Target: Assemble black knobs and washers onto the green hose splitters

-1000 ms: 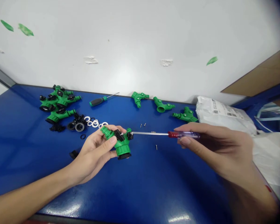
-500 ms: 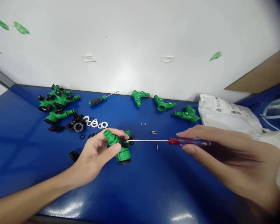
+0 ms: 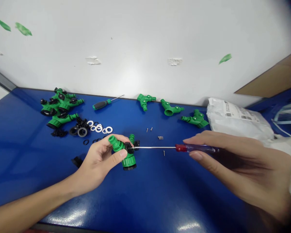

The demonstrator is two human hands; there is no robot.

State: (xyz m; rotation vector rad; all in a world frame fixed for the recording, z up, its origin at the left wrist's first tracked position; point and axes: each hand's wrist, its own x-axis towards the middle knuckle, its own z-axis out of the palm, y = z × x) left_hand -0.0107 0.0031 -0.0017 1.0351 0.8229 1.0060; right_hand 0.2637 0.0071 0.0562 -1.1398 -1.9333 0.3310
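Observation:
My left hand (image 3: 104, 158) is closed around a green Y-shaped hose splitter (image 3: 129, 161) with black valve knobs and a black ring at its lower end. Between thumb and fingers of my right hand (image 3: 242, 165) is a screwdriver (image 3: 181, 148) with a clear purplish handle and a red collar. Its thin shaft lies level, and the tip touches the black knob (image 3: 129, 148) facing right. Whether a screw sits under the tip is too small to tell. Several small screws (image 3: 160, 138) lie on the blue table beyond the shaft, one screw (image 3: 164, 153) closer.
At the back left is a pile of green splitters (image 3: 60, 105), with white washers (image 3: 98, 128) and black rings (image 3: 82, 131) before it. A green-and-black screwdriver (image 3: 102, 105) lies near the wall. Green splitter bodies (image 3: 170, 108) stand farther right, beside a white plastic package (image 3: 240, 118).
The screwdriver's tip stays at the knob while its shaft and the splitter have tilted very slightly. Both hands keep their hold, and the whole view has shifted a little.

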